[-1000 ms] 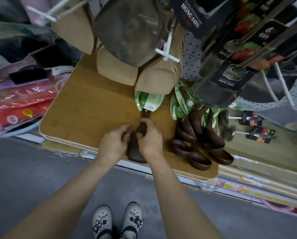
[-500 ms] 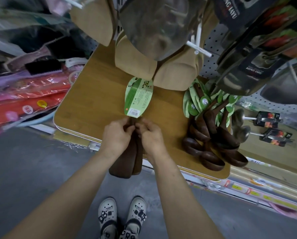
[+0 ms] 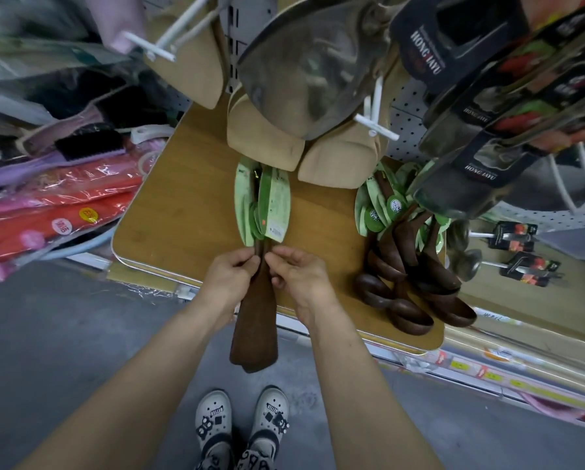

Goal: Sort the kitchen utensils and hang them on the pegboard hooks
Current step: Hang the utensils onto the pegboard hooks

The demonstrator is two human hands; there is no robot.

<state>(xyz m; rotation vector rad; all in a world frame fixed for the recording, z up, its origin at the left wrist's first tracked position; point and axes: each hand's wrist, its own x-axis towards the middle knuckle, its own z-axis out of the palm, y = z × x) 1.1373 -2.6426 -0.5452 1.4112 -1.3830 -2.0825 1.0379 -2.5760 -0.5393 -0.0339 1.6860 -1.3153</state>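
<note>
Wooden spatulas (image 3: pixel 254 323): necks pinched by left hand (image 3: pixel 228 283) and right hand (image 3: pixel 304 283) fingers; handle tops hidden behind green tags (image 3: pixel 277 205).

A wood-grain board (image 3: pixel 189 212) with rounded corners and a pale edge serves as the tabletop, and its front edge juts out over the grey floor (image 3: pixel 64 351). On its right part lies a heap of dark wooden spoons (image 3: pixel 413 283). They overlap one another, with bowls toward the front edge and handles toward the back, where green card labels (image 3: pixel 379 212) fan out. Just right of the board runs a lighter shelf (image 3: pixel 521 310), where two metal ladles (image 3: pixel 467 266) lie side by side, each with a black card sleeve on its handle. On the floor below stand two white shoes (image 3: pixel 243 422).
</note>
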